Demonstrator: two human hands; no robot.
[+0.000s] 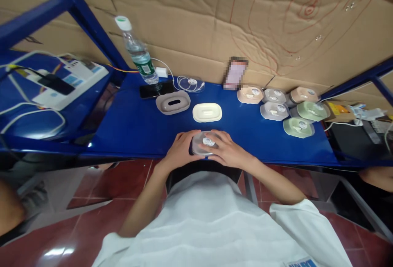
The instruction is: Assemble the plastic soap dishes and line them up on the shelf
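Observation:
At the table's front edge I hold a small oval plastic box (205,139) with a clear, greyish top and a round white sticker. My left hand (180,149) is wrapped round its left side. From the right, my right hand (227,149) grips it, fingers spread over the top and partly covering the sticker. Just beyond the box lies a cream oval piece (207,117) with a raised centre. To its left is a grey-mauve oval shell (164,106) with a dark slot in the middle. The box's underside is hidden.
Several similar boxes in peach (250,95), grey (274,111) and green (299,127) stand at the right of the blue table (138,132). A water bottle (144,64), a dark phone (149,91), a coiled white cable (187,82) and a propped phone (235,73) line the back.

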